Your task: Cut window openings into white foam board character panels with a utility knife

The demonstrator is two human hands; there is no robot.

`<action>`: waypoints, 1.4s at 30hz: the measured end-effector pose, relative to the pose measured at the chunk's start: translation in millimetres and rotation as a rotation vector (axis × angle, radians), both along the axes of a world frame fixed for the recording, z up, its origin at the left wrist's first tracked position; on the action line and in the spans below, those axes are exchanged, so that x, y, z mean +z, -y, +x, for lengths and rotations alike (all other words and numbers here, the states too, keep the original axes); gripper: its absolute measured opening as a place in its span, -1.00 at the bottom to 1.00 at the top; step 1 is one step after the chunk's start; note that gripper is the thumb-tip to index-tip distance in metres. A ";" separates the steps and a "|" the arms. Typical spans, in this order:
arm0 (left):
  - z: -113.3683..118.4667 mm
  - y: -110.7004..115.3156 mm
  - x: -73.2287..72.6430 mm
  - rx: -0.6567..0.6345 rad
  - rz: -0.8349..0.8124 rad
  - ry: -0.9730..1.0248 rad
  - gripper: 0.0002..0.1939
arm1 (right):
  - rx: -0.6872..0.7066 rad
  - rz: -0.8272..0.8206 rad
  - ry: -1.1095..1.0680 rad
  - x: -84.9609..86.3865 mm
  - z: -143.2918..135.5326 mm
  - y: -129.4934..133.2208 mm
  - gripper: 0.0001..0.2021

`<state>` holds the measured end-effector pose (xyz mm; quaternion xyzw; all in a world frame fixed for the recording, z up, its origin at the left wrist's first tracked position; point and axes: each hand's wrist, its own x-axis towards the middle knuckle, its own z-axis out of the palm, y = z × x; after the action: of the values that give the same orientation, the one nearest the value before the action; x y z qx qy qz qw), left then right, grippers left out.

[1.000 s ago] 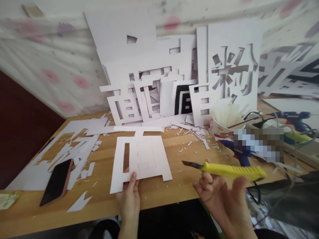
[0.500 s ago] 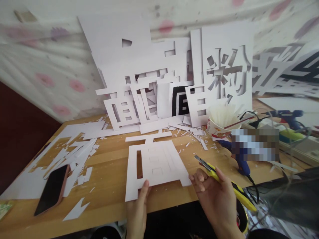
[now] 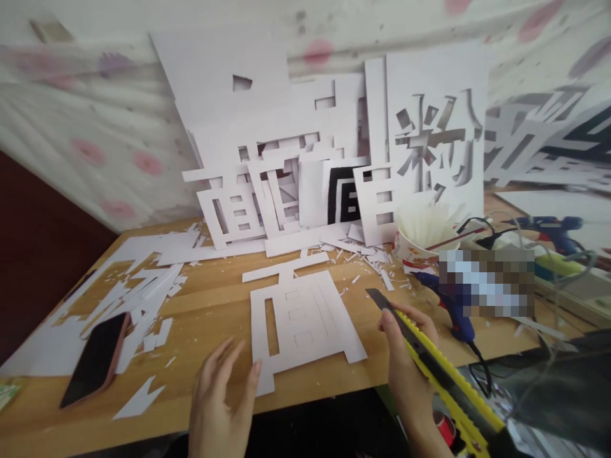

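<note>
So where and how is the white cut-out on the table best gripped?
Probably by the lower-left leg of the cut-out, left hand coming from the near side: it appears flat, and that solid leg juts toward the table's near edge.

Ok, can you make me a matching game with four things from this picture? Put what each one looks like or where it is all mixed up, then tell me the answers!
Things:
1. Yellow utility knife
2. Smartphone
3. Paper tub
4. White card character in front

Where or how:
A. Holding pale, thin sticks
B. One tall slot cut through, faint outlines beside it
C. Pink-edged, with a dark screen
D. Held in the right hand

Right pairs:
1-D
2-C
3-A
4-B
</note>
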<state>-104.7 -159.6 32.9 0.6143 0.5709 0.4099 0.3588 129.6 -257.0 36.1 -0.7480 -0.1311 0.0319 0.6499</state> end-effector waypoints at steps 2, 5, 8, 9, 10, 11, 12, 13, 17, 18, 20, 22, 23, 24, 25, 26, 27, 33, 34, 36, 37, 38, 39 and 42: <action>11.4 -10.2 13.8 -0.134 0.023 0.001 -0.80 | 0.036 0.004 0.014 -5.6 -5.0 -2.1 -0.64; 41.2 -31.7 34.2 -0.197 0.131 0.072 -0.55 | 0.125 0.015 0.073 -18.2 -10.3 -6.5 -0.68; 80.7 -66.9 45.4 -0.243 0.250 0.033 -0.58 | 0.207 -0.018 0.211 -32.4 -11.2 -9.2 -0.75; 94.9 -81.4 45.3 -0.286 0.296 -0.017 -0.68 | 0.236 -0.031 0.242 -36.8 -11.1 -9.5 -0.76; 109.2 -96.6 43.1 -0.322 0.340 -0.073 -0.79 | 0.267 -0.044 0.256 -41.1 -11.1 -9.5 -0.76; 123.4 -111.7 39.0 -0.368 0.364 -0.154 -0.84 | 0.292 -0.057 0.253 -45.1 -11.2 -9.4 -0.74; 137.3 -125.7 33.5 -0.416 0.367 -0.267 -0.82 | 0.302 -0.067 0.239 -49.0 -11.3 -9.4 -0.72; 150.7 -138.0 27.0 -0.448 0.362 -0.404 -0.76 | 0.306 -0.081 0.223 -52.8 -11.3 -9.5 -0.70; 196.1 -160.1 1.1 -0.465 0.349 -0.602 -0.60 | 0.310 -0.176 0.199 -66.6 -9.9 -10.7 -0.64; 204.9 -159.2 -3.8 -0.480 0.355 -0.605 -0.59 | 0.315 -0.191 0.210 -68.8 -9.2 -10.6 -0.63; 219.3 -153.8 -11.5 -0.532 0.378 -0.605 -0.62 | 0.319 -0.191 0.231 -70.2 -8.1 -9.2 -0.65; 229.0 -148.5 -18.0 -0.627 0.434 -0.601 -0.65 | 0.346 -0.189 0.231 -67.2 -8.3 -6.9 -0.70; 232.1 -147.0 -21.4 -0.688 0.473 -0.594 -0.67 | 0.358 -0.192 0.225 -64.5 -9.1 -5.8 -0.73; 234.1 -146.5 -25.1 -0.748 0.509 -0.581 -0.69 | 0.367 -0.199 0.220 -61.5 -10.4 -5.0 -0.74; 235.0 -146.7 -29.0 -0.802 0.540 -0.558 -0.70 | 0.367 -0.207 0.216 -58.6 -12.2 -4.6 -0.75; 235.2 -147.5 -33.0 -0.845 0.557 -0.530 -0.72 | 0.353 -0.215 0.216 -55.8 -14.4 -4.3 -0.76; 234.7 -148.5 -36.7 -0.874 0.560 -0.496 -0.75 | 0.329 -0.220 0.220 -53.4 -16.8 -4.3 -0.76; 232.6 -152.7 -44.7 -0.933 0.517 -0.408 -0.81 | 0.251 -0.225 0.195 -33.8 -19.7 -9.6 -0.76; 233.3 -153.3 -44.0 -0.918 0.504 -0.425 -0.80 | 0.265 -0.225 0.190 -29.2 -16.5 -13.2 -0.75; 235.2 -154.4 -42.6 -0.902 0.484 -0.467 -0.82 | 0.301 -0.241 0.207 -20.9 -8.1 -24.5 -0.73; 236.0 -155.0 -42.1 -0.905 0.481 -0.485 -0.83 | 0.317 -0.267 0.226 -18.0 -3.6 -31.9 -0.72; 236.7 -155.6 -41.6 -0.916 0.486 -0.500 -0.83 | 0.325 -0.290 0.231 -16.2 0.4 -40.0 -0.74; 237.2 -156.1 -41.1 -0.928 0.493 -0.516 -0.81 | 0.331 -0.313 0.234 -15.7 3.7 -48.3 -0.76; 237.8 -157.1 -39.2 -0.954 0.509 -0.562 -0.69 | 0.343 -0.377 0.234 -20.6 8.0 -70.1 -0.75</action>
<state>133.1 -2.4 -6.3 0.9534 0.1898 0.1497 0.1803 137.6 -186.9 15.4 -0.8213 -0.3217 0.0786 0.4646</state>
